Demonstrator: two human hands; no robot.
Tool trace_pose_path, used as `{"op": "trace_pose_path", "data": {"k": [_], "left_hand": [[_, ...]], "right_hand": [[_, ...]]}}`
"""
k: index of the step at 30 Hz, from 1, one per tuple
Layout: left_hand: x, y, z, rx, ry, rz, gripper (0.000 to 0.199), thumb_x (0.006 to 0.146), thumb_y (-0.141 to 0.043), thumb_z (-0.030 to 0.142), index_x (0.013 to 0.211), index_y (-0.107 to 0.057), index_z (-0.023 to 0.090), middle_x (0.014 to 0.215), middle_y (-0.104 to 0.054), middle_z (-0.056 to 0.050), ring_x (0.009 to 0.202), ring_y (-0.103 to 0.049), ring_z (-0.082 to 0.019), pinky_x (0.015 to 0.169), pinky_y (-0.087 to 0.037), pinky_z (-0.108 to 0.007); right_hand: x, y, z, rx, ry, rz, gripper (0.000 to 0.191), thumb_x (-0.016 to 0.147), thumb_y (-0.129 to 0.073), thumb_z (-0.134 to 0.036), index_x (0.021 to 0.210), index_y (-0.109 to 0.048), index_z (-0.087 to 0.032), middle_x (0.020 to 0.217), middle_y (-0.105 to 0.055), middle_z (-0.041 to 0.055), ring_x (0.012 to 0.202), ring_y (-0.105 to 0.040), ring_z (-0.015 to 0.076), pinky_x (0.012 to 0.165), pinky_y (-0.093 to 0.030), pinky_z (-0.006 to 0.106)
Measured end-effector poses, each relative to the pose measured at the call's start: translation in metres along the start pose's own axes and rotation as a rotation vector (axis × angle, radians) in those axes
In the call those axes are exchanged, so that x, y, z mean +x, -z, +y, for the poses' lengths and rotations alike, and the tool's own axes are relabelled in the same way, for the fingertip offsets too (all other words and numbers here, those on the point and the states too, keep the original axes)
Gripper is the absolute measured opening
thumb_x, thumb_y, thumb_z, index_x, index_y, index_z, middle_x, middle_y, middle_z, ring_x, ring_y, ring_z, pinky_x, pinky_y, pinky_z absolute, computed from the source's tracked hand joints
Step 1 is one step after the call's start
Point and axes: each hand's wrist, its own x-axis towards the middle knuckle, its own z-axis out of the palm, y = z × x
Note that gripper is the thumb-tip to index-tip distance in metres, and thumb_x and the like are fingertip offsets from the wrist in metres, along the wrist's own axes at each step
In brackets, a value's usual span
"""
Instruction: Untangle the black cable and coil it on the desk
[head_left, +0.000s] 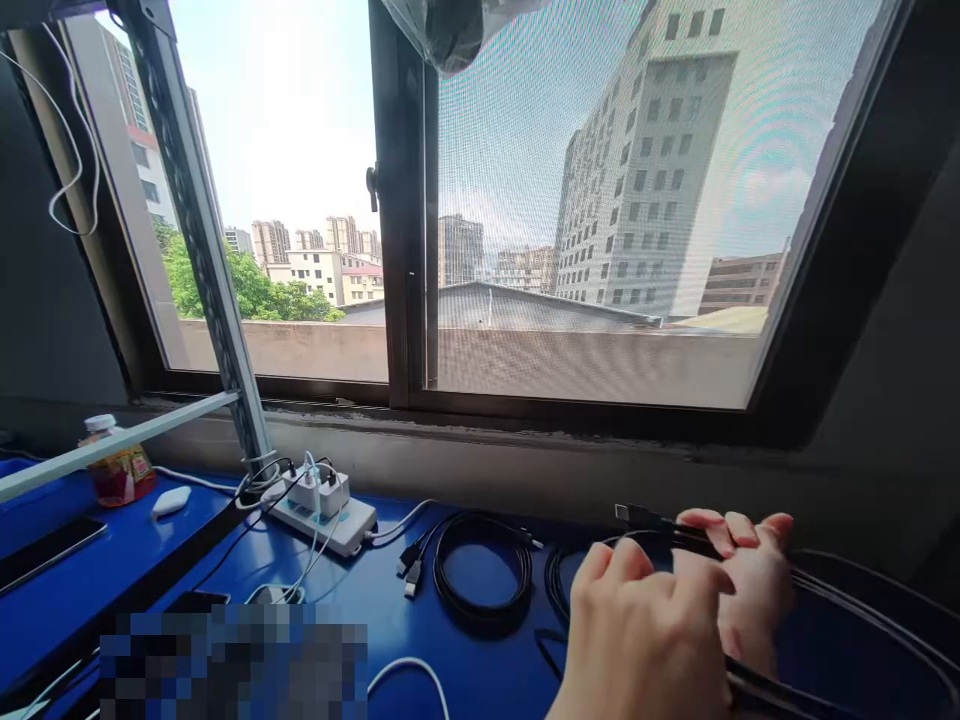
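A black cable point(651, 518) with a rectangular metal plug at its end, which looks like USB, runs through both of my hands above the blue tabletop. My right hand point(756, 578) is closed on it just behind the plug, which points left. Nearer to me, my left hand point(645, 615) is closed with its back to the camera, and black strands come out beside its thumb. Loose loops of this cable stretch off to the right. Just left of my hands lie a coiled black cable point(444, 590) with its plugs and part of another black coil point(553, 585).
A white power strip point(330, 520) with plugged-in adapters stands by a metal shelf post point(214, 260). Further left are a drink bottle point(120, 465), a white case point(171, 501) and a phone point(49, 555). A window point(405, 230) spans the back; a blurred patch covers the lower left.
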Motion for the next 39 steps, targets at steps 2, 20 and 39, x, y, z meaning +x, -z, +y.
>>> {"op": "trace_pose_path", "data": {"k": [2,20,39], "left_hand": [[0.004,0.006,-0.005,-0.084,0.060,0.013,0.024,0.069,-0.056,0.018,0.091,-0.065,0.021,0.062,-0.064,-0.004,0.065,-0.055,-0.020,0.064,-0.041,-0.031],[0.015,0.071,-0.057,0.007,0.123,0.597,0.023,0.073,-0.047,0.011,0.077,-0.068,0.022,0.062,-0.067,0.003,0.055,-0.059,-0.009,0.056,-0.044,-0.016],[0.026,0.057,-0.044,0.121,0.582,0.220,0.019,0.077,-0.058,0.038,0.070,-0.056,0.020,0.055,-0.057,0.001,0.057,-0.057,-0.018,0.053,-0.031,-0.024]], "right_hand": [[-0.001,-0.002,-0.005,0.095,-0.114,-0.037,0.054,0.052,-0.068,-0.045,0.067,-0.023,-0.020,0.046,-0.019,-0.0110,0.038,-0.021,0.0059,0.044,-0.035,0.020],[-0.031,-0.039,-0.035,-0.463,0.377,-0.550,0.046,0.070,-0.065,-0.043,0.110,-0.062,-0.022,0.102,-0.064,0.0060,0.096,-0.061,0.0223,0.085,-0.051,0.038],[-0.059,-0.014,-0.090,-0.404,0.062,-0.357,0.058,0.068,-0.075,-0.053,0.116,-0.065,-0.021,0.045,-0.045,-0.0036,0.028,-0.026,0.0056,0.023,-0.017,0.014]]}}
